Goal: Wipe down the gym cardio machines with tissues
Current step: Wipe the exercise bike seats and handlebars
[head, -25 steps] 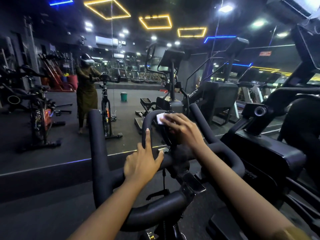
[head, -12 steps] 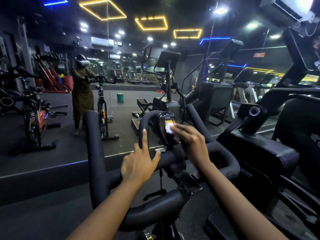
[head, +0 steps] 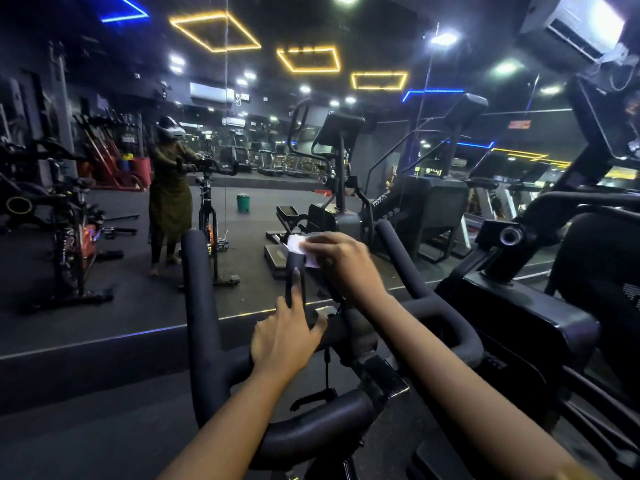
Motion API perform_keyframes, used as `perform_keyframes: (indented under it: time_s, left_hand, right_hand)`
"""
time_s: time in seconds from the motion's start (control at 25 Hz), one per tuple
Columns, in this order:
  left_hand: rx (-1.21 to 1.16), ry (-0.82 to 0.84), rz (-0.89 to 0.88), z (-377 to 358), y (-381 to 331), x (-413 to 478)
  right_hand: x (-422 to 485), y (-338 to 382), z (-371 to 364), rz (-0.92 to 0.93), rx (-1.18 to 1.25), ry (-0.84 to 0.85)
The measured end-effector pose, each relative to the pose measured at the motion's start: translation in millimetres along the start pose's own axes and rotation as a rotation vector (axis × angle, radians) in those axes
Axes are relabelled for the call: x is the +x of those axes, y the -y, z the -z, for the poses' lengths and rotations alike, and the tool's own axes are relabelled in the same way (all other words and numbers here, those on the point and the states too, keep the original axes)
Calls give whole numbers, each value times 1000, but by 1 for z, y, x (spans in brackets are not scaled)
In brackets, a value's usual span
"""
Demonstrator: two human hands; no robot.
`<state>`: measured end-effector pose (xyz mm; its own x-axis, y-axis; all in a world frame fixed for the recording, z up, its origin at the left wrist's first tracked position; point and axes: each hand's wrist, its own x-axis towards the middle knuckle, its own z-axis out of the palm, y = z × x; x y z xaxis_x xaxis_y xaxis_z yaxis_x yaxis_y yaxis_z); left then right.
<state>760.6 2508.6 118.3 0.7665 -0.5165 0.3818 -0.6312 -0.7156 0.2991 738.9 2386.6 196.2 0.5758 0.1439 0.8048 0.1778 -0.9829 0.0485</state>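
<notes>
A black exercise bike's handlebar fills the foreground, with a curved inner loop at its centre. My right hand holds a white tissue and presses it over the top of that loop, covering the small round console. My left hand rests on the crossbar, fingers curled round it, with the index finger stretched straight up along the loop's left side.
A wall mirror ahead reflects a person at a bike, another spin bike, a green bucket and an elliptical. A large black cardio machine stands close on the right.
My right hand has carried the tissue from the console face up and left onto the top of the loop. The left hand has stayed on the crossbar.
</notes>
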Motion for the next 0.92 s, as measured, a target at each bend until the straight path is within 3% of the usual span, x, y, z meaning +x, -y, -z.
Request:
perform_keyframes:
  time_s: [0.08, 0.16, 0.4, 0.56, 0.76, 0.92]
  left_hand:
    - [-2, 28, 22, 2, 1, -1]
    - [15, 32, 25, 3, 0, -2]
    - [-84, 48, -9, 3, 4, -3]
    - [-203, 156, 17, 8, 10, 7]
    - [-320, 149, -9, 14, 15, 7]
    - [-304, 110, -8, 21, 33, -2]
  right_hand:
    - [30, 9, -20, 21, -178, 357]
    - [40, 10, -35, 35, -327, 570]
    - [61, 2, -18, -104, -426, 562]
    - [53, 5, -14, 73, -461, 662]
    - [71, -5, -22, -108, -516, 597]
    - [51, 11, -21, 30, -464, 537]
